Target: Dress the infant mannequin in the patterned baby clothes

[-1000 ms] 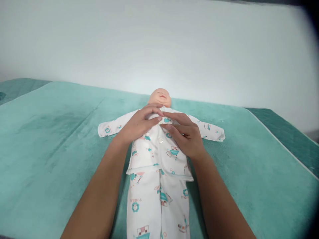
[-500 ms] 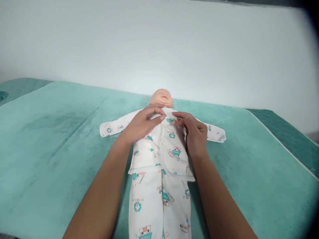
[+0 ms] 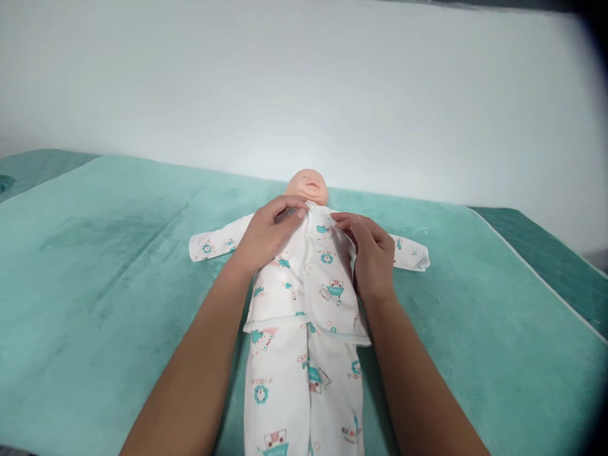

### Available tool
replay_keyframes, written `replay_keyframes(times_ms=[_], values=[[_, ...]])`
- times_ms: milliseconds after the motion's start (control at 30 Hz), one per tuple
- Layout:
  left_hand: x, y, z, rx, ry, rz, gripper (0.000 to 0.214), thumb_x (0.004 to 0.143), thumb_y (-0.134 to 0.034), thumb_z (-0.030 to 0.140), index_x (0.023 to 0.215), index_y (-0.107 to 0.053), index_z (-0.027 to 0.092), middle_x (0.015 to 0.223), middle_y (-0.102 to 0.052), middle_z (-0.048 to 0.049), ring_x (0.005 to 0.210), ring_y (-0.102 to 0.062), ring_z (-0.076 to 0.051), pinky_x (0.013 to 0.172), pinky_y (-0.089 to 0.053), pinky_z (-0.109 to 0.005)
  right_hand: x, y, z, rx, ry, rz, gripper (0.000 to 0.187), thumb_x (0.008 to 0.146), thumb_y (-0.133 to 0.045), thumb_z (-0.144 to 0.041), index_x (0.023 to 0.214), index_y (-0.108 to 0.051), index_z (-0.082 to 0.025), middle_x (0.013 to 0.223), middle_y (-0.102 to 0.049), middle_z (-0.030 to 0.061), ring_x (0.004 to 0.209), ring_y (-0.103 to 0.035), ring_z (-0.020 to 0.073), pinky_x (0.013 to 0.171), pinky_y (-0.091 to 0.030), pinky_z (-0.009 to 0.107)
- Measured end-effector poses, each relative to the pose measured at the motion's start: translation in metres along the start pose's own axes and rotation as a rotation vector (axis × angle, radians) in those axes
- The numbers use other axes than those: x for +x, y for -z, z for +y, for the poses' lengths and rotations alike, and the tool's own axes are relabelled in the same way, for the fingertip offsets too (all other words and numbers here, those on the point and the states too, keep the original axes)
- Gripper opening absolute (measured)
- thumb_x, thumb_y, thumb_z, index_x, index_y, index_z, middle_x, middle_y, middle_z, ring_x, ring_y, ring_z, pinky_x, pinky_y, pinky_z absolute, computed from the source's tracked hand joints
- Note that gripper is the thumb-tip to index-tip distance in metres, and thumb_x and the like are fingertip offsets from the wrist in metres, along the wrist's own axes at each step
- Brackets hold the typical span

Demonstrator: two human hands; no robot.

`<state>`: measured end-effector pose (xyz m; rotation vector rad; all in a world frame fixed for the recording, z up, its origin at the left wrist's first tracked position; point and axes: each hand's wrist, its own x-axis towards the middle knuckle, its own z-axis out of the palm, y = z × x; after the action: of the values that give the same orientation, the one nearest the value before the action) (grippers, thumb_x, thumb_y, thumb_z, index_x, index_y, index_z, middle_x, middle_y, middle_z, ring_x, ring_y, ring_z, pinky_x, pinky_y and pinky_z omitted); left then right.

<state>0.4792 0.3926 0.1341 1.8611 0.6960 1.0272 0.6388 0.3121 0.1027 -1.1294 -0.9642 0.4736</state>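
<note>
A baby doll (image 3: pixel 308 185) lies on its back, dressed in a white printed baby shirt (image 3: pixel 287 288) and matching trousers (image 3: pixel 278 373). My left hand (image 3: pixel 270 233) is at the shirt's neckline, its thumb and forefinger tips close together on the front edge just below the doll's chin. On the other side of the chest, my right hand (image 3: pixel 373 253) has its fingers curled, the tips pinching at the shirt cloth. Between the hands runs the front closure, with a pale button (image 3: pixel 309 268) partway down. The right fingertips partly hide one another.
Both shirt sleeves, the left one (image 3: pixel 216 242) and the right one (image 3: pixel 412 253), stretch outward. A green plush mat (image 3: pixel 118 342) lies under the doll. Behind its far edge rises a white wall (image 3: pixel 285 82).
My left fingertips have moved up and slightly left along the shirt's front edge, toward the neckline. My right hand has barely shifted. The doll stays in place.
</note>
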Motion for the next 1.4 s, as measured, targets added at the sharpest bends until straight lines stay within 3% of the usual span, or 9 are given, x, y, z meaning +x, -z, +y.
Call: replay_keyframes(times_ms=[133, 300, 400, 567, 667, 800, 900, 1133, 1400], values=[[0.002, 0.000, 0.000, -0.028, -0.003, 0.035, 0.017, 0.092, -0.055, 0.031, 0.100, -0.068, 0.021, 0.129, -0.065, -0.0043, 0.119, -0.059, -0.020, 0.106, -0.043, -0.037, -0.001, 0.001, -0.003, -0.022, 0.039, -0.032, 0.027, 0.094, -0.053, -0.034, 0.077, -0.071, -0.022, 0.104, -0.073, 0.0027, 0.106, -0.064, 0.0217, 0.101, -0.046, 0.043], [-0.016, 0.002, -0.007, -0.037, -0.010, 0.270, 0.019, 0.092, -0.055, 0.034, 0.102, -0.066, 0.021, 0.117, -0.069, -0.0032, 0.111, -0.062, -0.019, 0.100, -0.048, -0.035, -0.007, 0.000, -0.011, -0.083, 0.159, -0.140, 0.023, 0.095, -0.051, -0.029, 0.086, -0.071, -0.024, 0.112, -0.072, 0.0024, 0.113, -0.063, 0.0208, 0.105, -0.044, 0.043], [-0.058, 0.005, -0.016, -0.002, -0.002, 0.383, 0.016, 0.090, -0.058, 0.030, 0.101, -0.066, 0.022, 0.113, -0.068, -0.0032, 0.113, -0.061, -0.020, 0.102, -0.046, -0.036, -0.014, 0.000, -0.012, -0.077, 0.199, -0.199, 0.020, 0.094, -0.054, -0.029, 0.105, -0.070, -0.027, 0.129, -0.066, 0.0025, 0.126, -0.056, 0.0202, 0.112, -0.040, 0.044], [-0.146, 0.011, -0.019, 0.044, 0.014, 0.253, 0.023, 0.089, -0.053, 0.017, 0.106, -0.066, 0.026, 0.126, -0.058, -0.0056, 0.123, -0.054, -0.022, 0.106, -0.043, -0.040, -0.039, 0.007, -0.008, -0.139, 0.146, -0.315, 0.038, 0.095, -0.055, -0.034, 0.133, -0.058, -0.032, 0.150, -0.049, 0.0004, 0.143, -0.039, 0.0194, 0.122, -0.028, 0.046], [-0.174, 0.011, -0.014, 0.105, 0.007, 0.208, 0.028, 0.085, -0.054, 0.011, 0.107, -0.064, 0.026, 0.124, -0.054, -0.0067, 0.120, -0.054, -0.022, 0.105, -0.043, -0.040, -0.067, 0.018, -0.007, -0.203, 0.179, -0.374, 0.043, 0.097, -0.052, -0.036, 0.139, -0.053, -0.034, 0.157, -0.040, -0.0008, 0.149, -0.027, 0.0202, 0.124, -0.021, 0.049], [-0.181, 0.007, -0.009, 0.225, -0.067, 0.218, 0.028, 0.086, -0.051, 0.010, 0.108, -0.061, 0.024, 0.116, -0.055, -0.0069, 0.113, -0.055, -0.020, 0.101, -0.044, -0.038, -0.112, 0.031, -0.011, -0.355, 0.181, -0.401, 0.054, 0.098, -0.050, -0.038, 0.150, -0.037, -0.038, 0.165, -0.018, -0.0023, 0.153, -0.011, 0.0223, 0.125, -0.016, 0.053], [-0.180, 0.003, -0.008, 0.334, -0.124, 0.253, 0.027, 0.089, -0.049, 0.012, 0.111, -0.059, 0.024, 0.111, -0.057, -0.0062, 0.108, -0.056, -0.019, 0.097, -0.045, -0.037, -0.140, 0.038, -0.017, -0.459, 0.122, -0.410, 0.061, 0.099, -0.049, -0.041, 0.155, -0.026, -0.037, 0.167, -0.007, -0.0019, 0.154, -0.009, 0.0235, 0.125, -0.017, 0.051], [-0.187, 0.001, -0.008, 0.437, -0.154, 0.347, 0.014, 0.092, -0.044, 0.018, 0.094, -0.057, 0.023, 0.096, -0.060, -0.0044, 0.094, -0.058, -0.019, 0.086, -0.047, -0.035, -0.168, 0.042, -0.021, -0.414, 0.060, -0.306, 0.057, 0.097, -0.050, -0.044, 0.151, -0.035, -0.036, 0.166, -0.016, 0.0002, 0.152, -0.018, 0.0243, 0.123, -0.024, 0.051], [-0.190, 0.004, -0.007, 0.307, 0.065, 0.287, 0.007, 0.085, -0.048, 0.018, 0.082, -0.053, 0.022, 0.083, -0.059, -0.0006, 0.080, -0.056, -0.018, 0.077, -0.046, -0.032, -0.176, 0.044, -0.024, -0.455, 0.029, -0.270, 0.053, 0.096, -0.051, -0.046, 0.147, -0.044, -0.034, 0.163, -0.025, 0.0024, 0.149, -0.027, 0.0263, 0.120, -0.031, 0.049]])
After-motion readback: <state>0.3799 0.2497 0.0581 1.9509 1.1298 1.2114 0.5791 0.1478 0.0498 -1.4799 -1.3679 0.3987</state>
